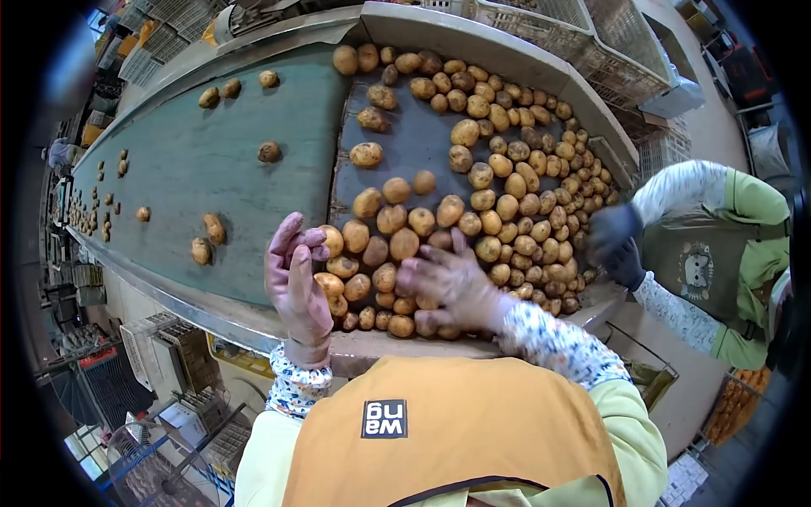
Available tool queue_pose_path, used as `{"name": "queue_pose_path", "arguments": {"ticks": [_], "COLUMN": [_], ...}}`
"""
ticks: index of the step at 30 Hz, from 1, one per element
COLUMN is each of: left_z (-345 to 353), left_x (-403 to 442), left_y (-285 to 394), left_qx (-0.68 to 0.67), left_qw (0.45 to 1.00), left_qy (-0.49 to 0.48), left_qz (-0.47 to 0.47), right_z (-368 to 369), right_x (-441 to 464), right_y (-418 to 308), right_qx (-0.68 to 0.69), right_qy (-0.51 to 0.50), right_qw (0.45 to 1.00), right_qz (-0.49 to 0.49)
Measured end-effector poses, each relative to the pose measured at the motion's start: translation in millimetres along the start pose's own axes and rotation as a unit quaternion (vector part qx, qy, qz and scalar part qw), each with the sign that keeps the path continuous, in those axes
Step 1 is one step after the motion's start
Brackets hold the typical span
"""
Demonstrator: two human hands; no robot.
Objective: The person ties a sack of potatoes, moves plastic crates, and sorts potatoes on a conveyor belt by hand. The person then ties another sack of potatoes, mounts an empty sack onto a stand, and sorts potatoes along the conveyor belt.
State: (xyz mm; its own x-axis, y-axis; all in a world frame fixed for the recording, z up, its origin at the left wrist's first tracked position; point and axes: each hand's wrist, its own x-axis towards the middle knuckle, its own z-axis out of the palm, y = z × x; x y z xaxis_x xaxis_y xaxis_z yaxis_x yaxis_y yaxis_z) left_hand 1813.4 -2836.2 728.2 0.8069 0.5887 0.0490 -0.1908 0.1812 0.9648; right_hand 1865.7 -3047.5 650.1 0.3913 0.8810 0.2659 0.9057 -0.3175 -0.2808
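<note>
Many potatoes (403,243) lie on the grey sorting surface (414,139), densest at the right. My left hand (297,275) is raised at the near edge, palm up with its fingers parted and nothing in it, just left of the nearest potatoes. Over the potatoes, my right hand (452,283) reaches in from the right, fingers spread and slightly blurred, touching or just above several of them. Whether its palm covers a potato is hidden.
A green conveyor belt (296,194) with scattered potatoes stretches left. A metal rim (498,29) bounds the far side, with plastic crates (621,51) behind it. A co-worker's dark-gloved hands (615,232) are at the right end.
</note>
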Motion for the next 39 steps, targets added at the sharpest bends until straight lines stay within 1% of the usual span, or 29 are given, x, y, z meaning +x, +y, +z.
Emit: {"name": "queue_pose_path", "arguments": {"ticks": [2, 3, 4, 5, 6, 7, 8, 9, 10, 12, 13, 15, 16, 18, 19, 20, 22, 23, 24, 25, 26, 28, 30, 32, 33, 34, 36, 37, 39], "left_z": [2.6, 3.5, 2.4, 3.4, 4.6, 4.3, 4.1, 3.6, 3.1, 0.5, -2.0, -3.7, -3.8, -3.5, -2.9, -1.8, -0.3, -0.7, -2.5, -2.9, -2.8, -3.0, -3.3, -6.3, -7.4, -9.8, -14.7, -13.7, -10.8], "left_x": [-0.7, -1.3, -2.0, -2.3, -2.2, -1.7, -1.2, -0.6, -0.4, -0.7, -1.1, 0.8, 0.8, 1.3, 1.1, 0.5, -0.1, 0.1, 0.5, 0.2, 0.5, 1.2, 1.2, 3.0, 2.4, 3.1, 3.2, 3.6, 3.4], "left_y": [0.0, 1.6, -0.6, 0.6, 1.7, 2.3, 2.4, 2.5, 6.0, 5.3, 4.9, 7.3, 8.3, 11.4, 11.7, 12.5, 13.2, 12.2, 13.3, 13.3, 12.0, 10.4, 9.3, 9.4, 10.8, 11.5, 12.4, 15.0, 14.4], "left_qx": [-0.007, -0.002, 0.002, -0.001, -0.004, -0.006, -0.004, -0.003, -0.004, -0.023, -0.008, -0.017, -0.022, -0.030, -0.023, -0.015, -0.011, -0.012, -0.015, -0.013, -0.012, -0.017, -0.016, -0.024, -0.025, -0.028, -0.023, -0.013, -0.021], "left_qw": [1.000, 1.000, 0.999, 0.999, 0.999, 0.999, 0.999, 0.999, 0.999, 0.999, 0.999, 0.999, 0.999, 0.999, 0.998, 0.998, 0.997, 0.996, 0.995, 0.994, 0.994, 0.994, 0.993, 0.995, 0.995, 0.996, 0.998, 0.998, 0.998], "left_qy": [-0.024, -0.029, -0.037, -0.037, -0.038, -0.041, -0.041, -0.041, -0.045, -0.035, -0.033, -0.036, -0.035, -0.032, -0.038, -0.045, -0.055, -0.069, -0.082, -0.080, -0.078, -0.086, -0.090, -0.070, -0.056, -0.050, -0.034, -0.033, -0.036], "left_qz": [-0.007, -0.012, -0.005, -0.005, -0.006, -0.003, -0.009, -0.014, -0.010, -0.030, -0.034, -0.025, -0.017, -0.024, -0.036, -0.049, -0.060, -0.060, -0.058, -0.070, -0.070, -0.070, -0.069, -0.070, -0.074, -0.074, -0.047, -0.047, -0.054], "right_z": [-0.9, -7.5, -4.4, -17.4, -25.6, -24.0, -21.0, -19.7, -14.3, -6.2, -6.4, -7.3, 5.6, 28.9, 21.7, 19.3, 4.2, 7.3, 10.2, 13.8, 11.8, 6.1, 5.0, -3.6, -8.2, 3.7, -1.1, -0.6, 0.7], "right_x": [20.4, 30.3, 45.7, 66.2, 88.5, 111.9, 132.7, 156.4, 179.7, 201.6, 198.6, 184.7, 173.5, 157.2, 143.5, 136.8, 122.2, 118.5, 120.1, 123.0, 131.5, 151.3, 167.9, 177.6, 172.5, 167.2, 147.5, 139.5, 126.7], "right_y": [34.2, 39.3, 49.9, 49.9, 54.3, 63.5, 70.3, 75.2, 84.1, 93.3, 96.9, 101.5, 107.0, 131.9, 131.4, 127.8, 111.3, 101.8, 90.9, 84.2, 78.3, 69.7, 84.4, 94.3, 99.7, 108.8, 107.4, 107.3, 109.2], "right_qx": [0.069, 0.021, 0.007, 0.008, 0.026, -0.001, -0.012, -0.008, -0.052, -0.029, -0.032, 0.083, 0.097, 0.318, 0.528, 0.548, 0.378, 0.380, 0.196, 0.005, 0.006, 0.107, 0.113, 0.199, 0.321, 0.475, 0.631, 0.628, 0.513], "right_qy": [0.024, 0.090, 0.182, 0.233, 0.247, 0.233, 0.154, 0.055, -0.039, -0.038, -0.036, -0.001, 0.081, 0.066, 0.067, 0.095, 0.079, 0.077, 0.090, 0.099, 0.099, 0.050, 0.042, 0.028, 0.045, 0.044, 0.092, 0.087, 0.112], "right_qw": [0.996, 0.990, 0.974, 0.962, 0.962, 0.968, 0.980, 0.974, 0.957, 0.930, 0.930, 0.948, 0.946, 0.872, 0.763, 0.762, 0.851, 0.849, 0.922, 0.957, 0.957, 0.942, 0.935, 0.930, 0.906, 0.820, 0.675, 0.676, 0.755], "right_qz": [0.045, 0.103, 0.138, 0.141, 0.116, 0.090, 0.127, 0.219, 0.282, 0.363, 0.364, 0.307, 0.300, 0.366, 0.366, 0.331, 0.356, 0.358, 0.323, 0.274, 0.273, 0.315, 0.334, 0.307, 0.272, 0.317, 0.373, 0.376, 0.393]}}
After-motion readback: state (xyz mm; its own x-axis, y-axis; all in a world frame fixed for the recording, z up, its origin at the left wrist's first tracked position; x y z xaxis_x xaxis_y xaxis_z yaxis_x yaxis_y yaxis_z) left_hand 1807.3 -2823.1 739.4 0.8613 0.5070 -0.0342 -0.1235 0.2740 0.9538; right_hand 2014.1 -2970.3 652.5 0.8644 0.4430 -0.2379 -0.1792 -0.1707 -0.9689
